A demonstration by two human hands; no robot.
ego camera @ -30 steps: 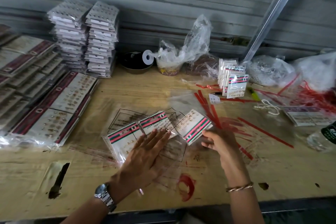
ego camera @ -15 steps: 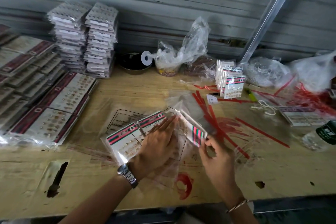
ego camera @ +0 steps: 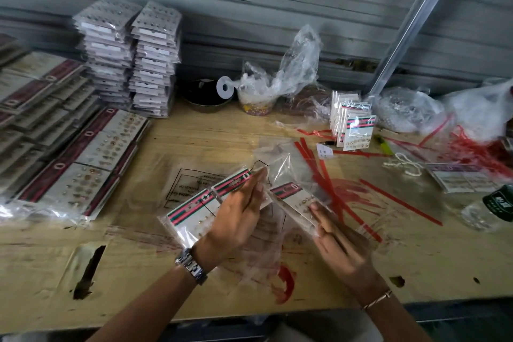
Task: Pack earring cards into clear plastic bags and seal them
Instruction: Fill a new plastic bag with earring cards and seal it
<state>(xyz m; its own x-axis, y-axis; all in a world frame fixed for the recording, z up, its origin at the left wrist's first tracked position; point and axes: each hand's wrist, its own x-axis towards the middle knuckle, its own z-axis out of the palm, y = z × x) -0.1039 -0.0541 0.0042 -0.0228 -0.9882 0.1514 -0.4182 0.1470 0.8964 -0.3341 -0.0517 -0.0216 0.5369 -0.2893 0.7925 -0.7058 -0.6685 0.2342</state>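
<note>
Loading step I reckon: left hand [ego camera: 238, 216] lies flat, fingers straight, pressing two earring cards [ego camera: 194, 211] inside the clear bag [ego camera: 280, 164] on the counter [ego camera: 138, 272], right hand [ego camera: 341, 244] with straight fingers props a third card [ego camera: 297, 197] tilted just beside them, so next it needs nudging flat, then sealing.

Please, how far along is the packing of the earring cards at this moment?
Done: two stacks of bagged cards stand at the back left. In hand: the left hand presses flat on a clear bag holding three striped cards, while the right hand supports its right end; its mouth looks unsealed. Remaining: sealing it, then probably the upright cards behind.
</note>
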